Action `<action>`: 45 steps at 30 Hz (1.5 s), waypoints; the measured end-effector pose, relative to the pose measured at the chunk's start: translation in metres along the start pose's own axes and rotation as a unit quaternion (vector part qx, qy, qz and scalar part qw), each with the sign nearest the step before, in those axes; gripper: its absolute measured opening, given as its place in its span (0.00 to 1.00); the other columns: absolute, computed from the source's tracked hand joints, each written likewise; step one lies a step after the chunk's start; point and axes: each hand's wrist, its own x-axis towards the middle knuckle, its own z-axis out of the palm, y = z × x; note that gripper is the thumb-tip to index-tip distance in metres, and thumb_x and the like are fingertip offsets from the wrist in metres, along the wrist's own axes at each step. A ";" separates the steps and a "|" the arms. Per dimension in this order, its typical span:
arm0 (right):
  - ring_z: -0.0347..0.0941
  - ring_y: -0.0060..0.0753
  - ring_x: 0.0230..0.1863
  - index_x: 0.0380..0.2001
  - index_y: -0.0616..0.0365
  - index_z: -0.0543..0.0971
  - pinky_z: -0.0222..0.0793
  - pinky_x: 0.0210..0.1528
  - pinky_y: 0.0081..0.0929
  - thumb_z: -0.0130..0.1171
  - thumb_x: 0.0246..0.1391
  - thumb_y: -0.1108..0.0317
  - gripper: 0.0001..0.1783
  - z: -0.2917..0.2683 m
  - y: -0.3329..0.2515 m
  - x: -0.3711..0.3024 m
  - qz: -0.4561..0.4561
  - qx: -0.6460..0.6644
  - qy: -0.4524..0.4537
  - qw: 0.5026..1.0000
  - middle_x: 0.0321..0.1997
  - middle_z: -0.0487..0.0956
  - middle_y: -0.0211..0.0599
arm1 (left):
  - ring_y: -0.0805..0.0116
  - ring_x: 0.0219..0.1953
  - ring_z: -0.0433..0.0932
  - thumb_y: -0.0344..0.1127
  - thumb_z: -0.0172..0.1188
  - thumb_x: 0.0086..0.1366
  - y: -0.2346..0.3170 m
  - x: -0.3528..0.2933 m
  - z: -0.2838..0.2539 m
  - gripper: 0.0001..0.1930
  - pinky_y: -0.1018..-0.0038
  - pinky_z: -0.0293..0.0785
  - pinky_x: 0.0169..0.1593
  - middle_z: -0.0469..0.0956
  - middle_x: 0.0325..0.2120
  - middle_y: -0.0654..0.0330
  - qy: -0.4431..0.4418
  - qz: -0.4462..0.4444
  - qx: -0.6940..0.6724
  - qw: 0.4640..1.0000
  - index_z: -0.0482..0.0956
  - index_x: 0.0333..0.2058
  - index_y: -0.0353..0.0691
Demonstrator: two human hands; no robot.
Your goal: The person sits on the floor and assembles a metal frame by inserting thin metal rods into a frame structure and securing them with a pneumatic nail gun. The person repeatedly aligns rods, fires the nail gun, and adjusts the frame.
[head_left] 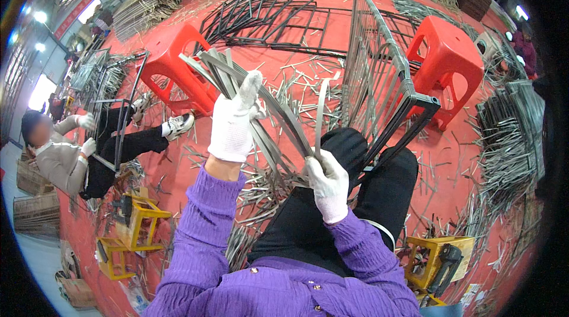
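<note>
My left hand (235, 122), in a white glove, is closed round a bundle of flat grey strips (274, 105). The bundle slants from the upper left down toward my lap. My right hand (326, 183), gloved in white too, pinches the strips near their lower end. One pale strip (320, 112) stands up from the right fingers. A black metal frame (379, 38) with grey strips strung along it leans against my knees, right of my hands. Its near corner lies over my right thigh.
Red plastic stools (450, 50) stand beyond the frame and at the left (178, 50). Bare black frames (267, 20) lie on the red floor among strip scraps. A seated co-worker (65, 151) is at the left. Yellow stands (133, 228) and grey strip piles (510, 145) flank me.
</note>
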 end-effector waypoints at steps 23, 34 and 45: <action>0.64 0.10 0.27 0.44 0.58 0.79 0.61 0.30 0.12 0.59 0.63 0.65 0.10 -0.010 0.008 0.007 0.085 0.135 -0.023 0.987 0.29 0.72 0.18 | 0.85 0.21 0.65 0.40 0.68 0.62 -0.011 -0.035 0.014 0.09 0.81 0.58 0.24 0.70 0.19 0.74 -0.057 -0.067 0.226 0.970 0.82 0.34 0.41; 0.66 0.09 0.31 0.45 0.59 0.79 0.61 0.33 0.13 0.59 0.63 0.63 0.12 -0.007 -0.005 0.004 0.130 0.267 -0.018 0.955 0.33 0.74 0.17 | 0.84 0.22 0.67 0.39 0.58 0.70 -0.024 -0.038 0.008 0.08 0.83 0.60 0.25 0.73 0.22 0.71 -0.090 -0.105 0.148 0.979 0.79 0.36 0.43; 0.67 0.14 0.26 0.43 0.60 0.79 0.63 0.31 0.16 0.54 0.67 0.62 0.12 -0.012 0.008 0.006 0.127 0.177 -0.058 0.974 0.27 0.73 0.22 | 0.83 0.26 0.66 0.48 0.58 0.70 -0.038 -0.035 0.007 0.17 0.81 0.62 0.29 0.71 0.23 0.72 -0.050 -0.089 0.153 0.983 0.81 0.39 0.39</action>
